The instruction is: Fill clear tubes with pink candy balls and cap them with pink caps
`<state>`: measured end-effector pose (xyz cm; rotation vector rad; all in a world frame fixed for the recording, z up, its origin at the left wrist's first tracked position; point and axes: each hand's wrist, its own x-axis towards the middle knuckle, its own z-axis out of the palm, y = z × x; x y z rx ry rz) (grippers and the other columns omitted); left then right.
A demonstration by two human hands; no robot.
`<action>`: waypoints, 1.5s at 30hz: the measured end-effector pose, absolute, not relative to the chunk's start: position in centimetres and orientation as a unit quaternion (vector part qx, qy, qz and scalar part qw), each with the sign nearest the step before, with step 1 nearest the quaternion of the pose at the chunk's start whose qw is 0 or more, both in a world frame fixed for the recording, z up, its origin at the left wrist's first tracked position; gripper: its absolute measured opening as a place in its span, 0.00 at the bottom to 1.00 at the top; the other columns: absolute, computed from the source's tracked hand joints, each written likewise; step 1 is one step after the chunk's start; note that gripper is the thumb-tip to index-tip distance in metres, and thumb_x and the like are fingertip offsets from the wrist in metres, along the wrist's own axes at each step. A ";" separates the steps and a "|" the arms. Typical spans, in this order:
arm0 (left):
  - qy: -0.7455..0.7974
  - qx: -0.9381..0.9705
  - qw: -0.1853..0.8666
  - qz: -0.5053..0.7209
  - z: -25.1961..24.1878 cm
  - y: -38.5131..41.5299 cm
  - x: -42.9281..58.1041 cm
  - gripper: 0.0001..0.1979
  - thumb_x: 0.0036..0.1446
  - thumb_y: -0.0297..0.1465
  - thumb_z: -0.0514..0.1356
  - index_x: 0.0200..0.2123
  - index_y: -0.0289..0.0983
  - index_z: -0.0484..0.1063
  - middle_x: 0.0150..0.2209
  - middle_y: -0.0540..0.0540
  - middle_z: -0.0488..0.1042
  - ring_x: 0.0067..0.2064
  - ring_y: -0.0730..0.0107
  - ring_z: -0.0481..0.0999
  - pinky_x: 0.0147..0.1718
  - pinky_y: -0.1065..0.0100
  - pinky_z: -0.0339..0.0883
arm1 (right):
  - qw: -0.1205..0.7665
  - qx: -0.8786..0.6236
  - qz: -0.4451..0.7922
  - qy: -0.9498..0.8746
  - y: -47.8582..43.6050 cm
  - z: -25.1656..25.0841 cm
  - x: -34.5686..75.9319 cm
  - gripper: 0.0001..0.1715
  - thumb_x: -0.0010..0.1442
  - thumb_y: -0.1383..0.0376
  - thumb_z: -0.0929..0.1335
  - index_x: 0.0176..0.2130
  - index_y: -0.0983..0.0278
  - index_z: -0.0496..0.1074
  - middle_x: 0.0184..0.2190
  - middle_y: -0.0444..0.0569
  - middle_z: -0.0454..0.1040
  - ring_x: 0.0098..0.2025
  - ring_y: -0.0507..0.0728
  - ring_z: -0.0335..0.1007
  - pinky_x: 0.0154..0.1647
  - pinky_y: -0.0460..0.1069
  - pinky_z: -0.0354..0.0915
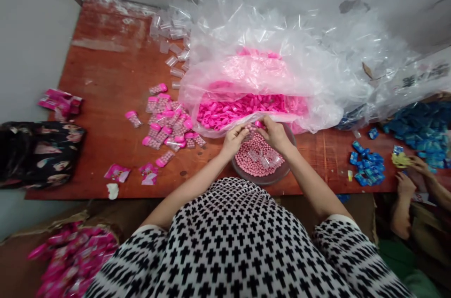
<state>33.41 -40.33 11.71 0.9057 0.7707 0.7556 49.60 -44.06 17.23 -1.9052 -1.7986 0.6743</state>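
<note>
Over the far rim of a round bowl (237,166), my two hands are close together. My left hand (233,141) is closed around a small clear tube (251,132) with pink balls in it. At the tube's end, my right hand (274,133) pinches a bright pink cap (260,124); whether it is seated on the tube I cannot tell. Pink candy balls (252,159) fill the bowl, and a few clear empty tubes (269,158) lie on them. Just behind stands an open plastic bag of pink caps (243,108).
Filled, capped tubes (169,122) are heaped left of the bowl, with empty tubes (176,61) behind them. Pink packets (118,172) and a floral bag (52,152) lie further left. At right, another person's hands (407,184) work near blue pieces (368,166).
</note>
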 end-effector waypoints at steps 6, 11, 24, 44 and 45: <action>0.344 0.457 0.748 0.337 12.2 -41.9 32.5 0.22 0.51 0.42 0.61 0.45 0.33 0.73 0.42 0.41 0.78 0.44 0.60 0.77 0.44 0.59 0.72 | 0.380 -0.628 0.439 -0.519 -46.6 17.4 49.6 0.16 0.56 0.54 0.67 0.40 0.62 0.68 0.32 0.44 0.73 0.31 0.52 0.70 0.32 0.47 0.67; 0.375 0.536 0.677 0.337 12.8 -42.7 31.7 0.17 0.52 0.37 0.61 0.44 0.35 0.75 0.43 0.43 0.78 0.44 0.61 0.77 0.46 0.61 0.71 | 0.430 -0.636 0.370 -0.523 -47.0 18.2 50.0 0.21 0.48 0.55 0.73 0.39 0.61 0.69 0.31 0.43 0.72 0.31 0.51 0.69 0.33 0.46 0.66; 0.348 0.658 0.568 0.350 14.4 -44.0 30.0 0.11 0.55 0.32 0.59 0.41 0.37 0.78 0.41 0.45 0.79 0.42 0.63 0.78 0.45 0.64 0.72 | 0.268 -0.597 0.260 -0.710 -48.9 20.0 47.8 0.12 0.58 0.56 0.67 0.34 0.63 0.70 0.29 0.47 0.72 0.32 0.53 0.67 0.35 0.47 0.62; 0.313 0.636 0.586 0.393 14.1 -43.9 29.9 0.12 0.53 0.36 0.62 0.39 0.38 0.79 0.39 0.44 0.79 0.43 0.63 0.76 0.47 0.60 0.68 | 0.511 -0.495 0.650 -0.269 -49.7 17.5 46.9 0.21 0.42 0.58 0.76 0.37 0.60 0.73 0.34 0.43 0.75 0.35 0.52 0.72 0.38 0.50 0.70; 0.306 0.653 0.567 0.398 14.1 -43.9 29.9 0.11 0.54 0.35 0.62 0.39 0.39 0.79 0.39 0.44 0.79 0.43 0.64 0.76 0.48 0.60 0.68 | 0.482 -0.482 0.684 -0.259 -49.5 17.7 47.0 0.21 0.44 0.58 0.75 0.39 0.61 0.73 0.36 0.44 0.75 0.37 0.53 0.72 0.39 0.50 0.71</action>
